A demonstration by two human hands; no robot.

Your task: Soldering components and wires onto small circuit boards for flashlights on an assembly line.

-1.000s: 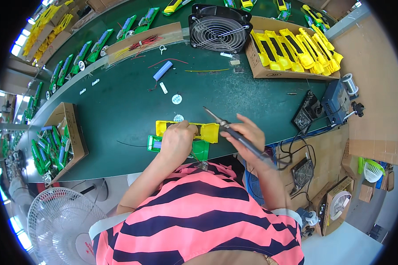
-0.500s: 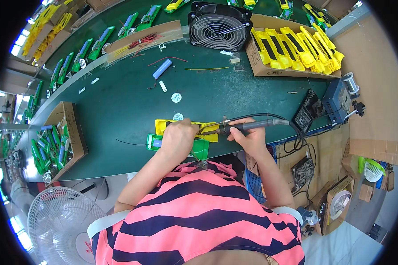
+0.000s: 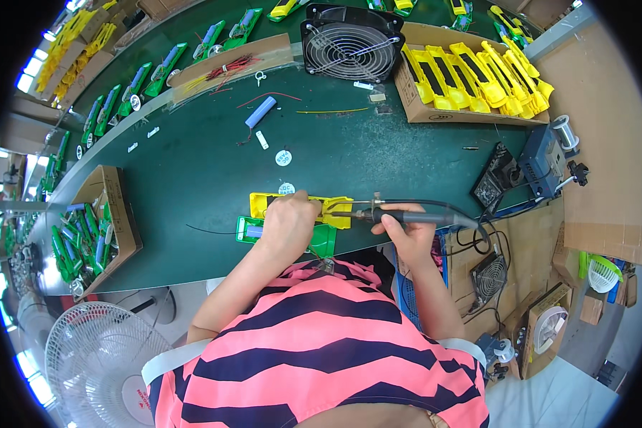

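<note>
My right hand (image 3: pixel 410 239) grips a soldering iron (image 3: pixel 428 216) with a thin feed tube along it. The iron's tip points left into a yellow plastic shell (image 3: pixel 343 222), close to my left fingertips. My left hand (image 3: pixel 291 222) is closed over the middle of this shell, and its fingertips and whatever they pinch are hidden. Just nearer to me lies a green shell (image 3: pixel 326 242), partly under the left hand, with a blue cylindrical cell (image 3: pixel 252 232) in it. A black wire (image 3: pixel 210 230) sticks out to the left.
Beyond the hands lie round stickers (image 3: pixel 284 158), a loose blue cell (image 3: pixel 261 112) and wires. A black fan (image 3: pixel 352 44) and a carton of yellow shells (image 3: pixel 435 114) stand at the back. The soldering station (image 3: pixel 540 162) is right, a carton of green units (image 3: pixel 125 221) left.
My right hand and the soldering iron have shifted slightly right, and the iron's back end now tilts lower. My left hand stays over the yellow shell.
</note>
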